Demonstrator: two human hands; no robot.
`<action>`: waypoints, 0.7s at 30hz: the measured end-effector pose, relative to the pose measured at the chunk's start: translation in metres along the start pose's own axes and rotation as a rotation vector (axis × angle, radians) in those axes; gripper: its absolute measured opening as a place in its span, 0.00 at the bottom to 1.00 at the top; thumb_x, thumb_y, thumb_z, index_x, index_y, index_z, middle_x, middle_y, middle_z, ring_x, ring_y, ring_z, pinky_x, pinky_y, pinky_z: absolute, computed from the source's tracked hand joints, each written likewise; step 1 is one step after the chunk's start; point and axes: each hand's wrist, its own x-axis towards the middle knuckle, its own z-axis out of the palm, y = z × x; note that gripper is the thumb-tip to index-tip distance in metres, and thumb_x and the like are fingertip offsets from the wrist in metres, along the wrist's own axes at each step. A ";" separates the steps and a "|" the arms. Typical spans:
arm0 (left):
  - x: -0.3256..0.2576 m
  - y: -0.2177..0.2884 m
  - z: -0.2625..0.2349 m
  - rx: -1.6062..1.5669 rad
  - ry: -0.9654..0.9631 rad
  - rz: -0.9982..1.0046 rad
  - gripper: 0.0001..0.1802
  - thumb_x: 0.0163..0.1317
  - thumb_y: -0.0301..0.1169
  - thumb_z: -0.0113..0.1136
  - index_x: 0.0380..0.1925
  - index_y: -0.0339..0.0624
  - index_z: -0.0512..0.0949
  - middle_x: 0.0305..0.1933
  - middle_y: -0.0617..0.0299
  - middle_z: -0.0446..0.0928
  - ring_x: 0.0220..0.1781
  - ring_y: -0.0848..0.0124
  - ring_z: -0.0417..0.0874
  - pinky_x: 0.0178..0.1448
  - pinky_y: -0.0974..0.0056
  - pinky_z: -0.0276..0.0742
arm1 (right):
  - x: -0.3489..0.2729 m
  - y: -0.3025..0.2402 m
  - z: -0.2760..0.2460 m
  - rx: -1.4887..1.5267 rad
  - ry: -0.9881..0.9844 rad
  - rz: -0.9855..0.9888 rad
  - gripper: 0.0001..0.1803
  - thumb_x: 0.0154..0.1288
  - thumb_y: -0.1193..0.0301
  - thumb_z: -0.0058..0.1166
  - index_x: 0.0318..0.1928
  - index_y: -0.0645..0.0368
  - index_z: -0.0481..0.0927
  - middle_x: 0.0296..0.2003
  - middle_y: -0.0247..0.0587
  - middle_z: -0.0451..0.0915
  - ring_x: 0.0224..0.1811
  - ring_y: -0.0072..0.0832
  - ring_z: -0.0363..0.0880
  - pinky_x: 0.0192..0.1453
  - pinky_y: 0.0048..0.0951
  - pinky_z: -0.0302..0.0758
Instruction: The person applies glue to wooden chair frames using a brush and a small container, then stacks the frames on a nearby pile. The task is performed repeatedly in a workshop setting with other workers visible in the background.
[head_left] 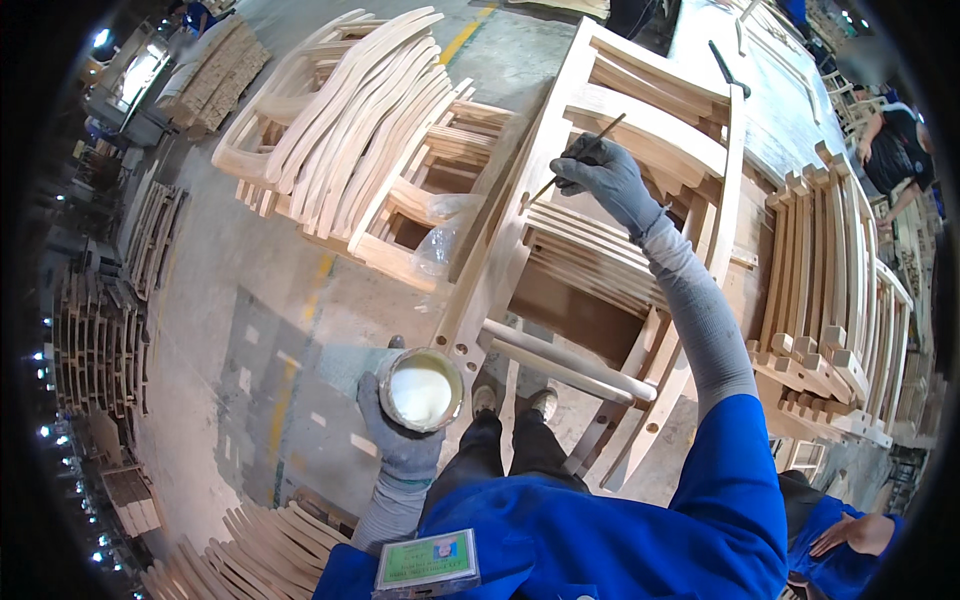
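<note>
My left hand (402, 447), in a grey glove, grips a round cup (457, 393) with white liquid (419, 390) in it, low and left of my legs. My gloved right hand (610, 185) is closed round a thin stick (612, 126), held slantwise. Its lower tip is by the left side rail of a pale wooden frame (493, 283); whether it touches the wood I cannot tell. The frame lies in front of me, with round holes in the near rail ends. A round crossbar (570, 362) joins its two sides at the near end.
Left of the frame stands a stack of curved wooden parts (345, 130), with clear plastic wrap (436, 248) beside it. Slatted wooden pieces (820, 290) are piled on the right. Several curved slats (250, 550) lie at lower left. Another person (840, 535) is close at lower right.
</note>
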 end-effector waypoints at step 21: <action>-0.002 0.000 -0.008 -0.541 0.306 -0.311 0.33 0.67 0.54 0.34 0.63 0.42 0.60 0.58 0.51 0.68 0.59 0.57 0.69 0.64 0.50 0.63 | -0.001 -0.004 0.019 -0.662 -0.115 -0.309 0.06 0.60 0.71 0.53 0.34 0.60 0.77 0.29 0.48 0.80 0.33 0.44 0.79 0.37 0.35 0.74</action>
